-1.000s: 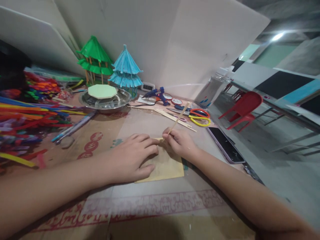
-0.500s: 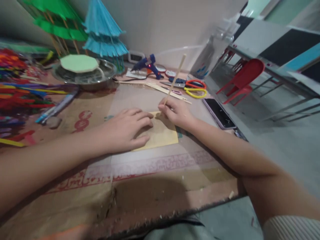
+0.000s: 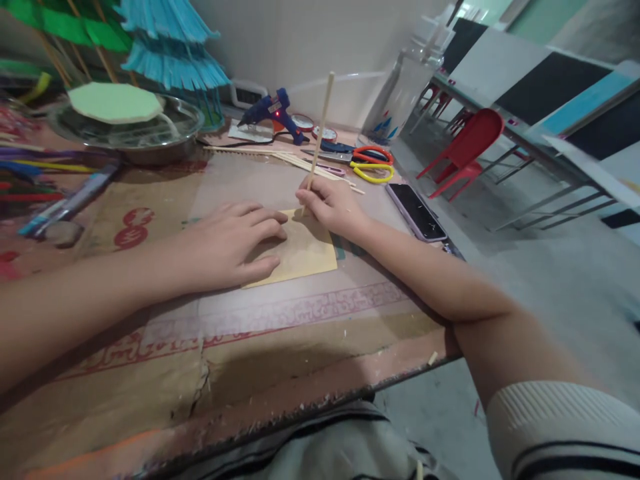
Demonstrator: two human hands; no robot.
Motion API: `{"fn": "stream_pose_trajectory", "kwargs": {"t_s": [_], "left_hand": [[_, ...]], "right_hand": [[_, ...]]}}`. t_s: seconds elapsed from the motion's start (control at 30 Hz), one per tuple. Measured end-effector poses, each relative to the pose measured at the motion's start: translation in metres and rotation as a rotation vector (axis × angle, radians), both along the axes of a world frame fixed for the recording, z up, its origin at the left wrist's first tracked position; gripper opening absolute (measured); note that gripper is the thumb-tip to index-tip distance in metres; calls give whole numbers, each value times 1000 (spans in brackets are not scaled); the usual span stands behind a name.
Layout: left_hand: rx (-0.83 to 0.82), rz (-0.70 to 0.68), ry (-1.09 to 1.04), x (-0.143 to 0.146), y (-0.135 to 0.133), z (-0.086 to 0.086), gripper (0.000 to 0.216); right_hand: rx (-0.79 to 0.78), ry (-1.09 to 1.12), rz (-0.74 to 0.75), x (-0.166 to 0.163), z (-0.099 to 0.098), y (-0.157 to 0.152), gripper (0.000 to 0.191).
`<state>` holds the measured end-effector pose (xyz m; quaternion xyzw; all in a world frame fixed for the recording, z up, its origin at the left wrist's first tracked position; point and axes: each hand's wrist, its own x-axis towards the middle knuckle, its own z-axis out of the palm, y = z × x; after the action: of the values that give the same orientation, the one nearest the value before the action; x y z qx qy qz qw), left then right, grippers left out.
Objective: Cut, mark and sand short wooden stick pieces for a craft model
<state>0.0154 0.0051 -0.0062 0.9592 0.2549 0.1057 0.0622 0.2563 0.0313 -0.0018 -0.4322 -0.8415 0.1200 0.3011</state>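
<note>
A piece of yellow paper (image 3: 310,253) lies on the covered tabletop in front of me. My left hand (image 3: 243,243) rests on its left part, palm down with fingers spread. Near the paper's far edge, my right hand (image 3: 330,203) pinches a thin wooden stick (image 3: 323,127) between thumb and fingers. The stick stands almost upright, leaning slightly right, with its lower end at the paper. Whether its tip presses into the paper I cannot tell.
Beyond my hands lie loose wooden sticks (image 3: 285,157), scissors (image 3: 373,163) and a blue glue gun (image 3: 275,113). A phone (image 3: 417,210) lies right. At left stand a metal bowl (image 3: 185,123) with a green octagonal piece (image 3: 115,102) and a blue tiered paper model (image 3: 173,50). A plastic bottle (image 3: 395,93) stands behind.
The view has shifted, so the scene sits further left and slightly higher. Both hands keep their places at the paper, and the stick stays in my right hand.
</note>
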Motion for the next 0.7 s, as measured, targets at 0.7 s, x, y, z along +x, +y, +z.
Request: {"fn": "stream_pose_trajectory", "kwargs": {"t_s": [0.7], "left_hand": [[28,62,-265,-1,-9,6,28]], "right_hand": [[-765,885,118,-5,27,-19,32]]}}
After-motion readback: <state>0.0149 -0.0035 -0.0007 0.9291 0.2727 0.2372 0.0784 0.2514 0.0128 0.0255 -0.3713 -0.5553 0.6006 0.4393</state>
